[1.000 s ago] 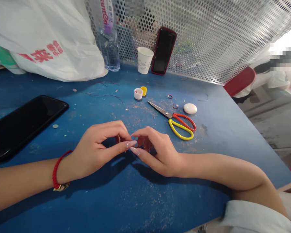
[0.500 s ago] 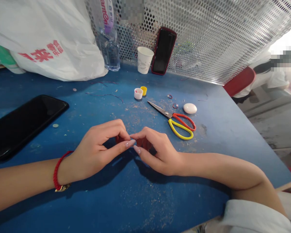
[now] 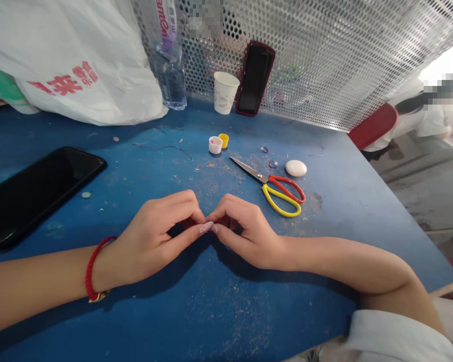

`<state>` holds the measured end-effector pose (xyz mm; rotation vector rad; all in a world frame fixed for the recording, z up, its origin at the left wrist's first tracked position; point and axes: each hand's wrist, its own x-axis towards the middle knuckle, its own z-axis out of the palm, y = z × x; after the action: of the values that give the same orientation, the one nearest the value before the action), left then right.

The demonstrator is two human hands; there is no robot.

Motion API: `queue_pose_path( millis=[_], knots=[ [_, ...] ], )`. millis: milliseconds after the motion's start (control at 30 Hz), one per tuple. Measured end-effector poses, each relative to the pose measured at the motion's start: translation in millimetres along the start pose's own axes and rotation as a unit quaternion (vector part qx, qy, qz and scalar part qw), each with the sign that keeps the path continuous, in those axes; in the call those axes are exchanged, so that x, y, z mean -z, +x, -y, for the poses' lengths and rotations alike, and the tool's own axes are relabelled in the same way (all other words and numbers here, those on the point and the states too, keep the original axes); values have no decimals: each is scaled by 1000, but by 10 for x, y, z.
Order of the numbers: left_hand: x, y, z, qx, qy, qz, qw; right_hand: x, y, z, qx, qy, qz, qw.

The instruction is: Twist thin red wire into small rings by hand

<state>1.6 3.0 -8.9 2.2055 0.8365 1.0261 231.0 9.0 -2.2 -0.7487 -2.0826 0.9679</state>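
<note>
My left hand and my right hand meet fingertip to fingertip just above the blue table. Thumb and index finger are pinched together on each hand. Whatever sits between the tips is too small and too covered to make out. A red braided bracelet circles my left wrist. Beyond my right hand lie scissors with one red and one yellow handle. Two small dark red rings of thread, one a thread ring near the scissors, rest behind them, beside a white oval object.
A black phone lies at left. Small white and yellow cups stand mid-table, with loose thread to their left. Behind are a plastic bag, water bottle, paper cup, upright phone and perforated metal screen.
The fingertips of both hands have drawn closer and now touch. My left hand has shifted slightly down, its fingers more curled. Things on the table stay put.
</note>
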Motion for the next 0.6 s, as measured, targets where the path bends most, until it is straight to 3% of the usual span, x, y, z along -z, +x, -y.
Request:
queue_pose_path(
  millis=[433,600],
  knots=[
    [-8,16,-14,9,14,8,1000,18,33,4,-115,75,10,990],
    [0,12,-8,27,9,-7,1000,19,41,-11,-111,93,2,990]
  ],
)
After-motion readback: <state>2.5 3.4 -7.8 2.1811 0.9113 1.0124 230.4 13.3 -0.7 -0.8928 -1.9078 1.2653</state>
